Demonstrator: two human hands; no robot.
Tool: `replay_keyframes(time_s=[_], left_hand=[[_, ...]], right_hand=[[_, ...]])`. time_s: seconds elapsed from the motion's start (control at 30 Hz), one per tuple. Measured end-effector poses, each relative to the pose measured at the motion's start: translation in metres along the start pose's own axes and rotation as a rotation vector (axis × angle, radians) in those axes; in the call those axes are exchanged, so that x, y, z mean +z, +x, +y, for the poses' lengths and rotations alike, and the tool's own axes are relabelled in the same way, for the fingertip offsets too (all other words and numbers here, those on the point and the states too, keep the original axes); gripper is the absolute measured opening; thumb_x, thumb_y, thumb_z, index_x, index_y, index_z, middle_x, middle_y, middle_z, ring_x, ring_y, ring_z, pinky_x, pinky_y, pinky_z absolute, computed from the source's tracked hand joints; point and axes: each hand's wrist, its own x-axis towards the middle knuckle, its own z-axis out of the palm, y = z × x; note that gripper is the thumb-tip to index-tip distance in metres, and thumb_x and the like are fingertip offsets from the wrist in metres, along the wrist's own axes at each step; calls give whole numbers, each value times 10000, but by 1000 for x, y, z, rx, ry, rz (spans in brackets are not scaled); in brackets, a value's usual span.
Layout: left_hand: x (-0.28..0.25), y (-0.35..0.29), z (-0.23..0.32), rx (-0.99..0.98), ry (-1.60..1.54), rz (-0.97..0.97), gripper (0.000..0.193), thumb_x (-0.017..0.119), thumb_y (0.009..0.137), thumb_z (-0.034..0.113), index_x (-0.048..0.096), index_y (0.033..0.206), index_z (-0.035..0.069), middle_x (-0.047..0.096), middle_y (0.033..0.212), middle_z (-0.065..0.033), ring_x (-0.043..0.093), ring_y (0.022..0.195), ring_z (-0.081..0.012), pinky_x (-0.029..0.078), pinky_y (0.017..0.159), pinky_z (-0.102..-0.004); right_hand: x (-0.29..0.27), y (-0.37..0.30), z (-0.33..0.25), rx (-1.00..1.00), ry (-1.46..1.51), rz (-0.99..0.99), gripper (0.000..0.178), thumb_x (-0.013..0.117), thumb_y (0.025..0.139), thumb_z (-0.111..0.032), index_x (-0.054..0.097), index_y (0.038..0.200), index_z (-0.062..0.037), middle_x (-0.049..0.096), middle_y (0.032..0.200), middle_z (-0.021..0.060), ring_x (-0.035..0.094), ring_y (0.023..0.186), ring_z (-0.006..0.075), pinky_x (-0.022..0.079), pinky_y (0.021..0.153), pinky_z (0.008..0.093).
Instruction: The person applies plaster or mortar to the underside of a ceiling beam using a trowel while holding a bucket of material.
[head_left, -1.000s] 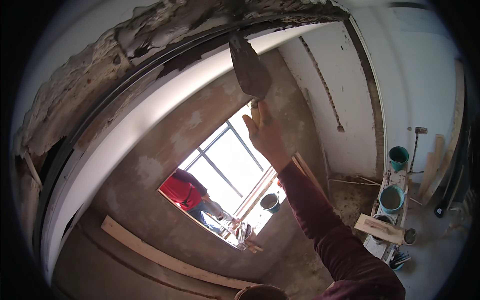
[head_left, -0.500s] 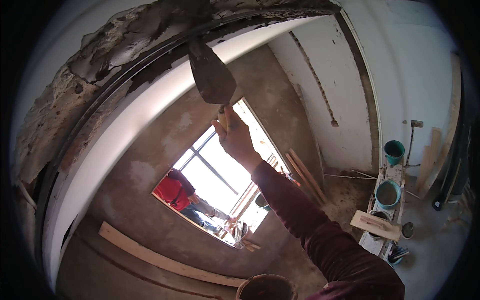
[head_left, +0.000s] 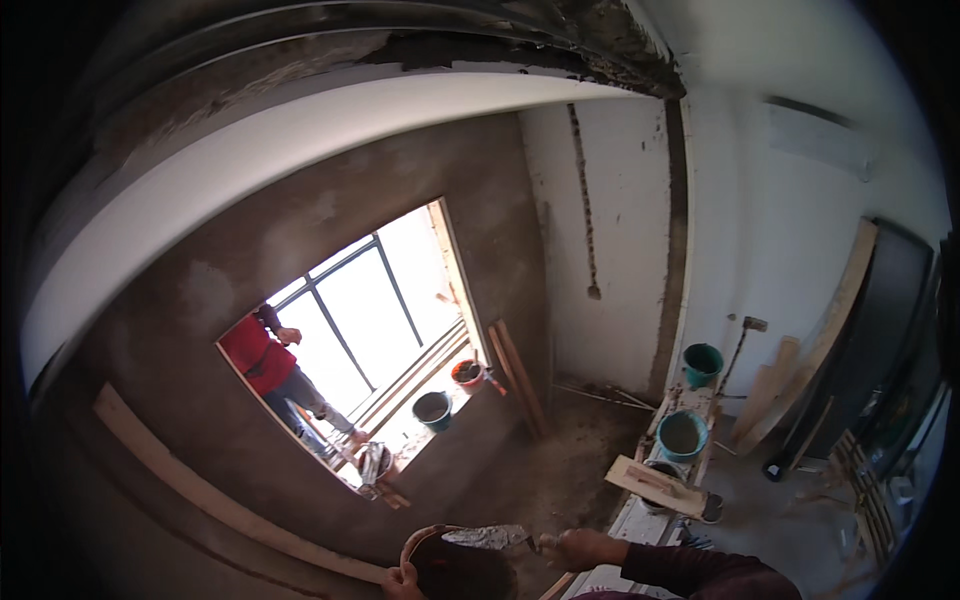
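At the lower edge, a dark bucket [head_left: 409, 546] stands close to me, its inside dark. My left hand [head_left: 402, 582] grips the bucket's left rim, only partly in view. My right hand [head_left: 585, 550], in a dark maroon sleeve, is closed round the handle of a trowel [head_left: 487, 537]. The blade, smeared with grey mortar, lies level over the far side of the bucket's mouth and points left.
A plank bench at right bears teal buckets [head_left: 682, 436] and a wooden float [head_left: 655, 484]. A person in a red vest [head_left: 262, 358] stands at the window opening, whose sill carries a black bucket [head_left: 433, 410]. Boards [head_left: 765, 385] lean on the right wall; a lintel [head_left: 300, 115] spans overhead.
My right hand has brought the trowel down from the overhead edge to the bucket. My left hand has come into view on the bucket's rim. The view has shifted to the right.
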Motion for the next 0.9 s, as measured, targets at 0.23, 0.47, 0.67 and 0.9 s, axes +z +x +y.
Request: replay_keyframes(time_s=[0.23,0.47,0.67,0.9], left_hand=[[31,24,21,300,12,-183,356,643,931,284,558,730,3,520,643,-54,441,605,-191,407,585,-376],[61,56,15,1164,438,227,198,727,879,152,694,1044,47,628,986,-161,614,903,-313,519,797,-414],[45,78,55,368,-219,-407,340,664,929,240,512,703,37,404,623,29,353,621,-71,332,541,-282],[28,78,44,294,-372,-623,346,663,947,291,529,719,68,390,682,101,320,642,-21,283,544,-216]], right_hand=[[17,-18,-4,139,-18,-36,372,484,959,-417,475,1210,-143,666,920,231,660,844,442,522,728,562],[7,-20,-8,157,-51,39,391,453,979,-398,582,1210,-111,679,849,209,661,779,409,521,718,529],[-14,-51,-77,130,169,297,299,507,973,-312,562,1086,-41,637,828,230,627,773,424,483,665,486],[-26,-16,-86,135,-206,132,306,512,969,-304,502,1126,-41,654,820,217,660,714,402,510,609,516]])
